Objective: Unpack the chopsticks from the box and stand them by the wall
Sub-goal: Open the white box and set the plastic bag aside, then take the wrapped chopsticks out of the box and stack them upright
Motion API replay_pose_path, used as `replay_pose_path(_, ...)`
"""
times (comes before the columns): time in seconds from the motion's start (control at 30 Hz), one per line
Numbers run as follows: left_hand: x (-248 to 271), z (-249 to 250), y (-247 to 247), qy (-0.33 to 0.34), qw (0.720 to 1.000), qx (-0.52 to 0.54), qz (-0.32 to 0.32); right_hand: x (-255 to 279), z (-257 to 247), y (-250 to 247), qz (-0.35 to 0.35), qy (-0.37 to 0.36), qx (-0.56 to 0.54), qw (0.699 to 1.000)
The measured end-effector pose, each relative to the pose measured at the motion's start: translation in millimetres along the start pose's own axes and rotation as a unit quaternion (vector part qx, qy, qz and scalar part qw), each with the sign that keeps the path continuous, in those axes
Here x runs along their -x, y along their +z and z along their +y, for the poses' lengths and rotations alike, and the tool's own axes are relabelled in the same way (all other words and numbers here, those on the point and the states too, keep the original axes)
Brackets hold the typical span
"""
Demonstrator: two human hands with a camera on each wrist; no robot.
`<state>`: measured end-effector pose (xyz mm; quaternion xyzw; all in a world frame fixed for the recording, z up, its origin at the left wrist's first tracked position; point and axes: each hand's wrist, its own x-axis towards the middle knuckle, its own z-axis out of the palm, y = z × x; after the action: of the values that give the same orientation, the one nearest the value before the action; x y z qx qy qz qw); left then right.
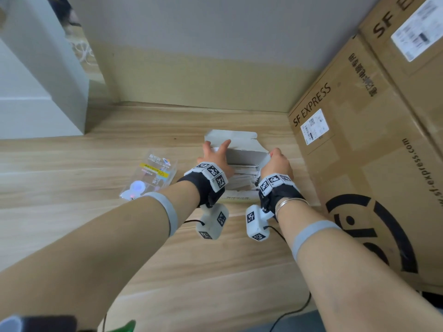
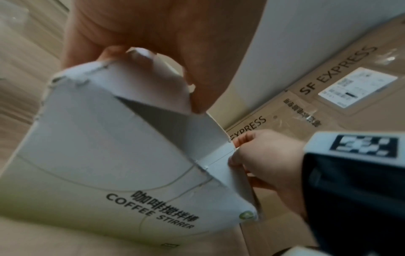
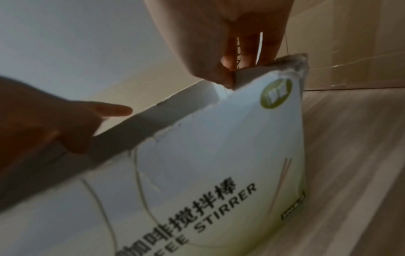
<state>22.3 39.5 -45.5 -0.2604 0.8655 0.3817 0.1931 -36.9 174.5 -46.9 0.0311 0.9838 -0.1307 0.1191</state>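
Note:
A white cardboard box (image 1: pixel 239 140) marked COFFEE STIRRER (image 2: pixel 98 138) (image 3: pixel 219 147) stands on the wooden floor with its top flaps torn open. Paper-wrapped sticks (image 1: pixel 242 174) show inside it, between my wrists. My left hand (image 1: pixel 214 155) (image 2: pixel 153 26) grips the left flap, thumb on one side and fingers spread on the other. My right hand (image 1: pixel 278 161) (image 3: pixel 219 52) pinches the torn right corner of the box top. In the left wrist view the right hand (image 2: pixel 267 155) holds the small side flap.
Large SF Express cartons (image 1: pixel 359 152) stand close on the right. A clear plastic packet (image 1: pixel 151 178) lies on the floor to the left. The wall with its beige baseboard (image 1: pixel 203 87) runs just behind the box. A white panel (image 1: pixel 36 92) is at far left.

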Motion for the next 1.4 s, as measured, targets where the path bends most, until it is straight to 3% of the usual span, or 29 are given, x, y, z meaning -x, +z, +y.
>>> replay_pose_path(0.2,-1.3,-5.6,-34.1,0.005,0.994,0.114,-0.002,1.0,0.2,13.4,0.021,-0.023,-0.011,0.999)
replay_pose_path(0.37,-5.9,-30.5,-56.3,-0.022,0.992,0.121,0.016,7.9,-8.0,21.0,0.069,-0.04,-0.013,0.997)
replay_pose_path(0.53,-6.9,-46.5,-51.8,-0.035,0.998,0.053,0.018,14.8,-29.7,23.1,0.102,-0.078,-0.018,0.992)
replay_pose_path(0.67,-5.8,-52.9,-43.1,-0.039,0.998,0.042,0.013,24.2,-60.7,28.4,0.039,-0.143,-0.09,0.985)
replay_pose_path(0.83,-9.1,-73.1,-60.5,-0.011,0.994,0.01,0.113,43.0,-106.7,39.9,0.017,-0.203,-0.168,0.964)
replay_pose_path(0.9,-8.7,-85.7,-69.3,-0.033,0.99,-0.019,0.136,50.1,-123.0,43.6,0.002,-0.218,-0.183,0.959)
replay_pose_path(1.07,-5.6,-116.0,-86.4,-0.138,0.985,-0.003,0.099,57.2,-145.8,64.2,-0.074,-0.172,-0.128,0.974)
replay_pose_path(1.4,-7.5,-145.2,-87.6,-0.144,0.979,0.132,0.056,56.9,-157.1,87.9,-0.206,-0.109,-0.003,0.973)
